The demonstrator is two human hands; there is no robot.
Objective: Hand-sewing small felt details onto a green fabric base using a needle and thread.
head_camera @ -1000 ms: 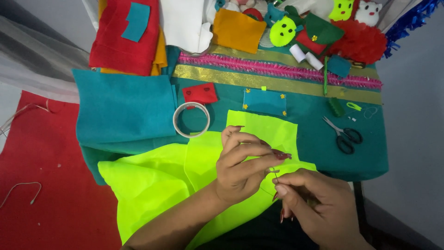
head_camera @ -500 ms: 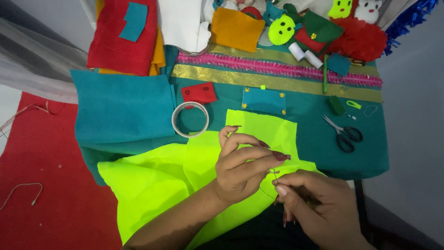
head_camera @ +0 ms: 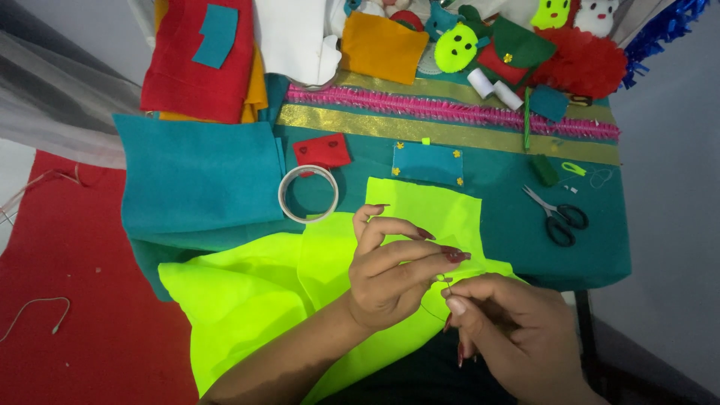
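My left hand (head_camera: 394,266) and my right hand (head_camera: 510,330) meet over a neon yellow-green fabric (head_camera: 255,292) that lies across my lap and the table's front edge. Both pinch a thin needle (head_camera: 444,282) between thumb and fingertips, with a dark thread (head_camera: 429,313) looping below it. The left hand's other fingers are spread upward. A smaller neon yellow-green felt piece (head_camera: 435,214) lies just behind the hands.
A roll of tape (head_camera: 308,193) sits left of the hands on teal cloth (head_camera: 195,176). Black-handled scissors (head_camera: 559,217) lie at the right. A small teal patch (head_camera: 427,163), a red patch (head_camera: 321,150), gold and pink trims (head_camera: 450,112), white thread spools (head_camera: 495,88) and felt scraps fill the back.
The hands have stayed together at the needle, shifting only slightly; the fabric and the table's things have not moved.
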